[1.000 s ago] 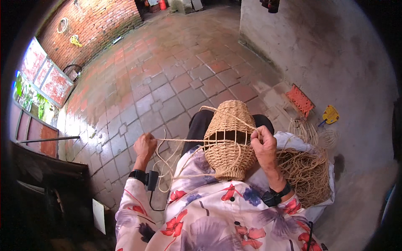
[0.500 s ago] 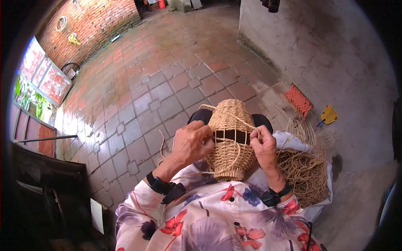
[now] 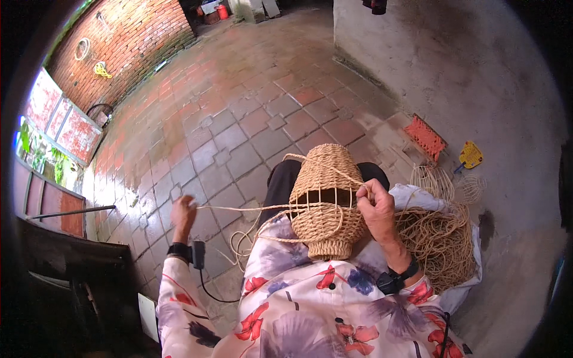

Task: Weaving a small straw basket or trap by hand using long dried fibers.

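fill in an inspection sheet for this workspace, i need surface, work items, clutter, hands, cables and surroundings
Surface: paved floor, wet-looking sheen toward the left; the work lies on the person's lap.
Job's things: woven basket with an open band of bare stakes; cord stretched from it leftward; tangled cord pile in a white sack at right.
Clutter: orange-red brick and yellow paddle-shaped item near the grey wall.
Hands: left hand, slightly blurred, holds the cord out; right hand pinches at the basket's right edge.
Cables: black cable hangs from the left wrist device.
Surroundings: brick wall upper left; weathered panel at left.
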Available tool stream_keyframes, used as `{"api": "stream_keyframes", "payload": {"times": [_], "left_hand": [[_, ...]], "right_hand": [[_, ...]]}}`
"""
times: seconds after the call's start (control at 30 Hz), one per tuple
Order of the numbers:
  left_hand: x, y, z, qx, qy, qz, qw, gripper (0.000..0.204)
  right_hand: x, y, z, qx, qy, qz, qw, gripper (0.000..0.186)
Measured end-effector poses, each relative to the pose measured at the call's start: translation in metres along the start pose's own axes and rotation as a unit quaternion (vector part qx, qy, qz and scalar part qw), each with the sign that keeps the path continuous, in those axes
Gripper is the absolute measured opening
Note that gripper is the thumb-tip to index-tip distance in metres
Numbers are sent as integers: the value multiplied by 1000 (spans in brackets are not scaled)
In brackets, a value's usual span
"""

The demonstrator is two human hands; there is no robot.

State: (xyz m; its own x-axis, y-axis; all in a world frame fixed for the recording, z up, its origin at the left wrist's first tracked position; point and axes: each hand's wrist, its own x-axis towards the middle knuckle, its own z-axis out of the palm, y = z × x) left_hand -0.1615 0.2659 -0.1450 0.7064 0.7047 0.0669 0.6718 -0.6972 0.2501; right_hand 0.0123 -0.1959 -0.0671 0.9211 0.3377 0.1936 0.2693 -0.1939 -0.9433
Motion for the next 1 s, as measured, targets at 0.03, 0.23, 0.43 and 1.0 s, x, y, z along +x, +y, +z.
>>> {"api": "stream_keyframes", "payload": {"times": [0.03, 0.23, 0.43, 1.0], "left_hand": [[-5, 33, -2, -156, 5, 111, 982, 27], [-73, 204, -36, -404, -251, 305, 825, 21], [-68, 227, -68, -259, -202, 427, 842, 20], [-29, 212, -24, -337, -233, 366, 835, 16]], "right_hand": [[0, 0, 0, -2, -4, -3, 1000, 5], [1, 3, 0, 14, -19, 10, 1000, 4], [1, 4, 0, 16, -16, -4, 1000, 5], [1, 0, -1, -13, -15, -12, 1000, 5]]}}
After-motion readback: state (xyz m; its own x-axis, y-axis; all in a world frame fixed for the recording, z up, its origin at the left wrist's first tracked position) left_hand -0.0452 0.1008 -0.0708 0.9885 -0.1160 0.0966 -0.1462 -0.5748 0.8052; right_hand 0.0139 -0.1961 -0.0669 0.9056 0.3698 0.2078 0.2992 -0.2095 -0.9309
